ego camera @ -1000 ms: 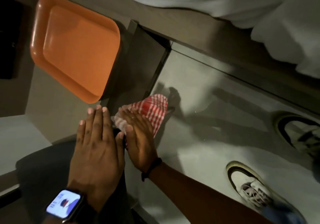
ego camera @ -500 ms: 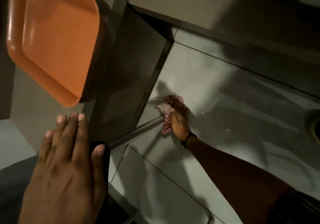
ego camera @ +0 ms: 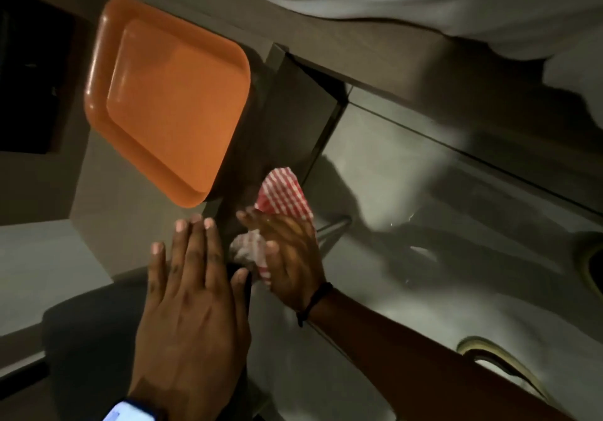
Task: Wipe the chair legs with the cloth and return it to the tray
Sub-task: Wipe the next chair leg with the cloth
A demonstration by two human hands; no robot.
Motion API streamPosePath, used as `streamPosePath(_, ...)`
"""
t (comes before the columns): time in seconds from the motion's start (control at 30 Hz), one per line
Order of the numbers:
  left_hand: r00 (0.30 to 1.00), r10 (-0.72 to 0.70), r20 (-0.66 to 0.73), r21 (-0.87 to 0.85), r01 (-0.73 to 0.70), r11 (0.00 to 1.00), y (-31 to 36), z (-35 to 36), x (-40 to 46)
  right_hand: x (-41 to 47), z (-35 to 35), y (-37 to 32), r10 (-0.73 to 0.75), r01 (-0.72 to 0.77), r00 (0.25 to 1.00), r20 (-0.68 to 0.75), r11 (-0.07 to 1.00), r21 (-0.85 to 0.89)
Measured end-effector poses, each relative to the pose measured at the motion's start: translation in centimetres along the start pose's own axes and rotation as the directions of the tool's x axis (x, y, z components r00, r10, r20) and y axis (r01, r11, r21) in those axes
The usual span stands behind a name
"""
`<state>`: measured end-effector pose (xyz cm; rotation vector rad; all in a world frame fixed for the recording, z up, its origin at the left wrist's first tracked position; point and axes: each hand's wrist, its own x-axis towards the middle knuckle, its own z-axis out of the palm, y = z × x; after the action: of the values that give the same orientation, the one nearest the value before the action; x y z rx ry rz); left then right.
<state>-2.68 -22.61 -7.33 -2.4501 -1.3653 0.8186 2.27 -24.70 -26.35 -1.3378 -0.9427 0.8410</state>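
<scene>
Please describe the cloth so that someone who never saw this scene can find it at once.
Start at the big orange rectangular plastic tray in the upper left, and follow its lower corner down toward the two hands. The red-and-white checked fabric cloth is bunched under the right hand, beside the flat left hand. It is the only patterned thing here; everything around it is plain grey or brown.

We are pressing our left hand [ego camera: 192, 296] flat, fingers spread, while our right hand [ego camera: 287, 257] beside it is curling around a bunched cloth [ego camera: 280, 198].

cloth [ego camera: 283, 196] right of tray [ego camera: 98, 94], above hands
</scene>
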Motion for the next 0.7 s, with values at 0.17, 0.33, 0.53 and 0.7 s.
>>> streamPosePath(0.17,1.000,-0.015,-0.025,0.001,0.015,1.000,-0.1,0.6,0.5,-1.0,-0.1,13.9,0.441,-0.444,0.895,0.070,0.896,0.030)
streamPosePath(0.33,0.999,-0.018,-0.030,-0.087,0.016,0.996,0.3,0.3,0.2,-2.4,-1.5,14.6,0.508,-0.518,0.855,0.103,0.826,0.221)
streamPosePath(0.53,0.999,0.006,0.042,-0.101,-0.002,0.995,0.7,-1.1,0.0,-4.0,-0.7,0.5,0.043,-0.043,0.999,0.001,0.999,-0.002)
streamPosePath(0.7,0.997,0.014,0.071,-0.082,-0.008,0.997,0.7,-1.5,-0.3,-2.4,0.3,-6.1,0.005,-0.004,0.995,-0.100,1.000,0.015)
